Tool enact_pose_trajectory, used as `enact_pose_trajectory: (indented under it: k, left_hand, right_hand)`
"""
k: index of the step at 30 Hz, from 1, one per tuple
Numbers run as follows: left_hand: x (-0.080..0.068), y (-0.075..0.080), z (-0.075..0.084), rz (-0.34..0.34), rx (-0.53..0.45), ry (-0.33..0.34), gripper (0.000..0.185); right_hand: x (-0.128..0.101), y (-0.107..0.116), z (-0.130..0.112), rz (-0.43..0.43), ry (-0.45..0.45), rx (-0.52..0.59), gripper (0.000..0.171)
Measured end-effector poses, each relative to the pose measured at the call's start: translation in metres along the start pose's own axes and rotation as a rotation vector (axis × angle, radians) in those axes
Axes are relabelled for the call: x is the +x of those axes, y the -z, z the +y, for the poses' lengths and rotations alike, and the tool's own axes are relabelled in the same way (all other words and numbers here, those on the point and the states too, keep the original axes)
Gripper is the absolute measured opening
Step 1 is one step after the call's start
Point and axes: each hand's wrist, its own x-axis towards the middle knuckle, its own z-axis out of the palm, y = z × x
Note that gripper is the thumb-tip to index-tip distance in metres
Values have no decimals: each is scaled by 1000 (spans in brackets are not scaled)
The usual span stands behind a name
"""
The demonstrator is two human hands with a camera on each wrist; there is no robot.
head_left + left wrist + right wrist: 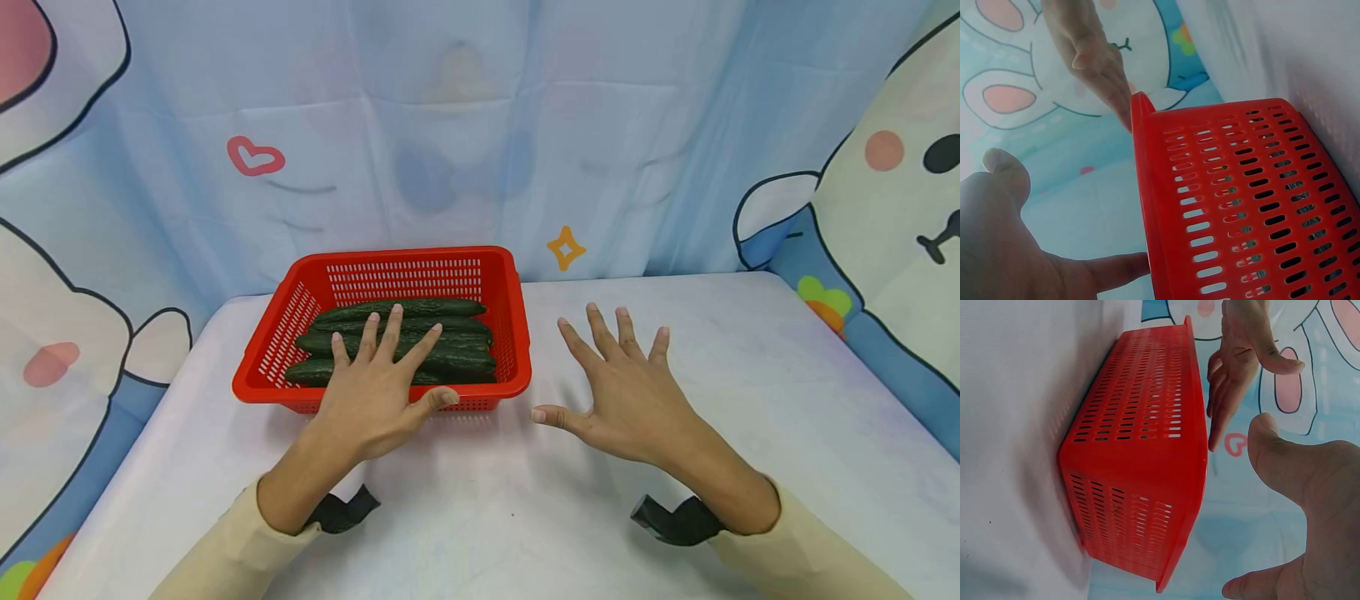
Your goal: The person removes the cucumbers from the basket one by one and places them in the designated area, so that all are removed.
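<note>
So both hands are spread flat with straight fingers, neither holding anything. The left hand [378, 392] hovers over the near rim of the red basket [510, 292], fingers out above the cucumbers [420, 333], thumb by the front edge; can't tell if the fingertips actually touch them. The right hand [622, 392] is spread over bare worktop [750, 375] just right of the basket, apart from it. The basket sits toward the back-left of the worktop, close to the cartoon curtain [480, 125]. What could go wrong, I'd guess: the basket is light perforated plastic on a smooth cover, so a push from one side could make it skate or swing rather than lift, and pressing on the near rim could tip it toward the person. The cucumbers lie loose and stacked lengthwise, so a tilt would probably roll them to one end. Looks-wise: bright red, slotted walls, rolled rim, holding several long, dark green, slightly bumpy cucumbers, side by side across its width
</note>
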Motion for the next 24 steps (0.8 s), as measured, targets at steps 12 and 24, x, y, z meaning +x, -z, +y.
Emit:
enact_pose_trajectory:
  k: [12,24]
  left_hand:
    - [2,30,-44,-11,-293,-18,63]
    - [9,29,-197,144,-1064,230,50]
  right_hand:
    - [-1,1,-2,-14,-3,29,113]
    - [-1,0,-6,-7,66,169,83]
